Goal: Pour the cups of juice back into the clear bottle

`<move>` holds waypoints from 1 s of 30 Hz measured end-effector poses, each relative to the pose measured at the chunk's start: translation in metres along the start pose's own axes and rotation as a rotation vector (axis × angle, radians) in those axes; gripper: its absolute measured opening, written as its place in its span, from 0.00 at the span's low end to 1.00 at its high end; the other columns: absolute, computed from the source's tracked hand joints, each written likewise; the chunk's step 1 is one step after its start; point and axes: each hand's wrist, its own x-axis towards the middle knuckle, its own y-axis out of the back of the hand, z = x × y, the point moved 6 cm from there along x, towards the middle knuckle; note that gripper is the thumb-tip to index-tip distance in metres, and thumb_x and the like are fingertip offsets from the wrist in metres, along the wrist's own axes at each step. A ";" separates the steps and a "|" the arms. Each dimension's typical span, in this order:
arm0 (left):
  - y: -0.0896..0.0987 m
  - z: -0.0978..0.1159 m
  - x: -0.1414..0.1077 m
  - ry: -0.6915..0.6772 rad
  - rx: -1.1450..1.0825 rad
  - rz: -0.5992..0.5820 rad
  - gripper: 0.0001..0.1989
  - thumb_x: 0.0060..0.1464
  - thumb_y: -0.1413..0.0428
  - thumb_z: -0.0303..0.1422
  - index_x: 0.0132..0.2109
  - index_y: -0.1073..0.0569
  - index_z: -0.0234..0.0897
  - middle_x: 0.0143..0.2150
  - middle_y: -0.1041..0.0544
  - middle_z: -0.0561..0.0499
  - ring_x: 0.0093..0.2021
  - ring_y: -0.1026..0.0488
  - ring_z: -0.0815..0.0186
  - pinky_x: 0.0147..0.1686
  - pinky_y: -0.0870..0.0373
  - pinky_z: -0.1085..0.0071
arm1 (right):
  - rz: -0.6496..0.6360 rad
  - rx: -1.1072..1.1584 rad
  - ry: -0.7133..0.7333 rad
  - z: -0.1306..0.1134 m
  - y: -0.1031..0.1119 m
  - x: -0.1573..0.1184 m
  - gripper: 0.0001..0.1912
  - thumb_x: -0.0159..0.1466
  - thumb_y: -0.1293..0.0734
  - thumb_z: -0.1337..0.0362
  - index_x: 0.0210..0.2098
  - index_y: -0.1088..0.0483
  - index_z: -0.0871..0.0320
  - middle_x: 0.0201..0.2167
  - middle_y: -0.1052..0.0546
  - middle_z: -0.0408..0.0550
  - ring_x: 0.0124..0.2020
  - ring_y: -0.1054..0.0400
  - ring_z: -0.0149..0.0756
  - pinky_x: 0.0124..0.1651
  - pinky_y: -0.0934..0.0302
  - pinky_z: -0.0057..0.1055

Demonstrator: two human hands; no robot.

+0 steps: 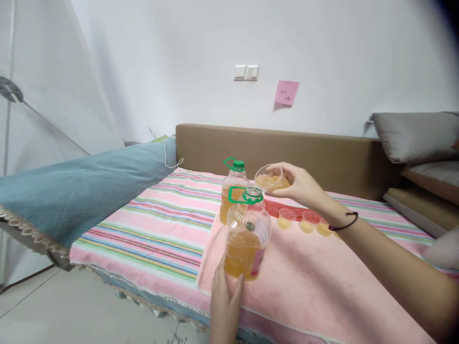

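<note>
My right hand (292, 182) grips a clear plastic cup (269, 179) of amber liquid, tilted beside the mouth of an uncapped bottle. That front bottle (244, 251) has a green ring handle and is partly filled with amber liquid. Around its lower part are the fingers of my left hand (225, 298). Just behind stands a second bottle (226, 205) with a green cap. Several clear cups (286, 220) holding pale yellow liquid form a row on the pink cloth, some partly hidden by my right forearm.
A red strip (297, 211) lies behind the cups. The pink cloth (287, 286) covers part of a striped sheet (143, 229). Behind runs a brown backrest (272, 145). Cushions (416, 136) are stacked at the right, and a blue-covered armrest (89, 186) is at the left.
</note>
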 end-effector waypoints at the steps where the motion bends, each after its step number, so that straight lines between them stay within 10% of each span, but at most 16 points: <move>1: 0.000 0.000 0.000 0.006 -0.001 -0.014 0.30 0.59 0.48 0.46 0.65 0.39 0.39 0.68 0.38 0.40 0.68 0.42 0.53 0.67 0.47 0.55 | 0.000 -0.004 -0.001 0.000 0.000 0.000 0.26 0.47 0.22 0.62 0.46 0.25 0.50 0.43 0.20 0.47 0.45 0.26 0.49 0.49 0.33 0.47; 30: 0.000 0.005 0.000 -0.002 0.013 0.003 0.30 0.60 0.48 0.46 0.65 0.40 0.40 0.67 0.37 0.41 0.67 0.41 0.53 0.66 0.44 0.56 | 0.032 -0.173 0.040 -0.016 0.004 0.002 0.26 0.46 0.23 0.63 0.45 0.26 0.49 0.39 0.21 0.43 0.37 0.27 0.43 0.41 0.34 0.39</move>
